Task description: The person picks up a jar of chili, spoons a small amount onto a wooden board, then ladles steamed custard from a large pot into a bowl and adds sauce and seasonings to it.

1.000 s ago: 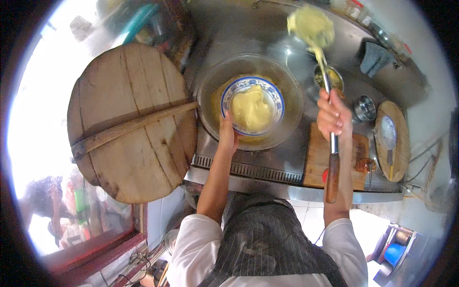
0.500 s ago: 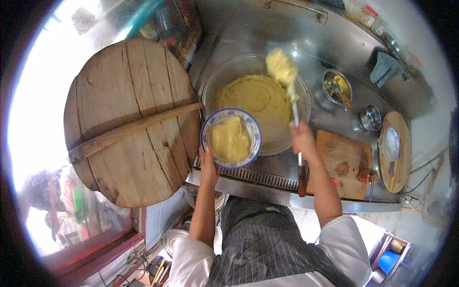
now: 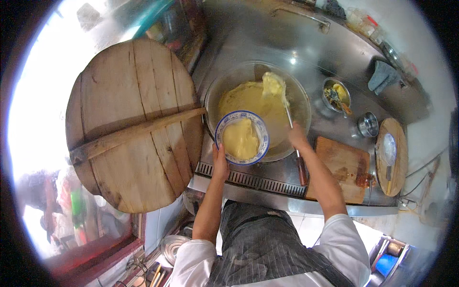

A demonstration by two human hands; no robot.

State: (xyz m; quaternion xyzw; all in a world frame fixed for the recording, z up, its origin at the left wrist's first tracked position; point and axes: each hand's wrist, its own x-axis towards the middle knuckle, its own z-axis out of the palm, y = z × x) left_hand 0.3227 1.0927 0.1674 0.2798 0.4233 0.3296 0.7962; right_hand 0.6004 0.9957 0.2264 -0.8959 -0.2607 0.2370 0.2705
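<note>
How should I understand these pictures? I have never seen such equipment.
There is no machine, only a person working bare-handed. The view comes from the left of two fisheye cameras worn on the head, looking down, so straight edges bend. The left hand has its grip on a blue-and-white bowl of yellow mixture. The right hand holds a long-handled ladle, coated with similar mixture; its head is over or in a large round pan. On the metal counter, right of the pan, are a cutting board and two small metal bowls. At left is a round wooden board with a bar across it.
</note>
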